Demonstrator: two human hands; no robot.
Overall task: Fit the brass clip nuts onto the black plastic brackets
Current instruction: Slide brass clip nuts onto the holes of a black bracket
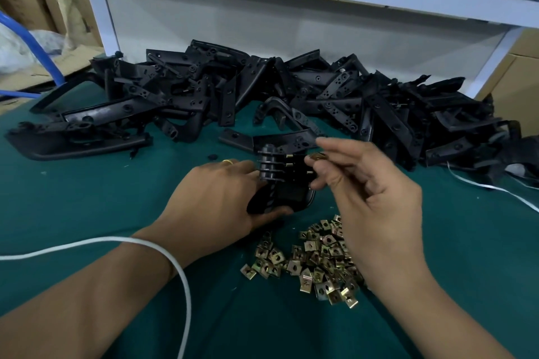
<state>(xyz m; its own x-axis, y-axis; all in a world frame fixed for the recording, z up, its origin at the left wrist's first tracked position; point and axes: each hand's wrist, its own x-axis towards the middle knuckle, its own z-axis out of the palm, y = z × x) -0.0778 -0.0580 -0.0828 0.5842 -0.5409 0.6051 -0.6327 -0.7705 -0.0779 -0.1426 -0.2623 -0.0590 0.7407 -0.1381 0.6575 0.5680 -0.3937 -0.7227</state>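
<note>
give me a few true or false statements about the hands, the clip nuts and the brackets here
1. The left hand holds a black bracket on the green table cover. True.
2. The right hand is empty. False: it pinches a brass clip nut at its fingertips.
3. The loose clip nuts lie in a heap near the hands. True.
4. The pile of brackets sits in a cardboard box. False: it lies loose on the table cover.
5. A white cord crosses the left forearm. True.
</note>
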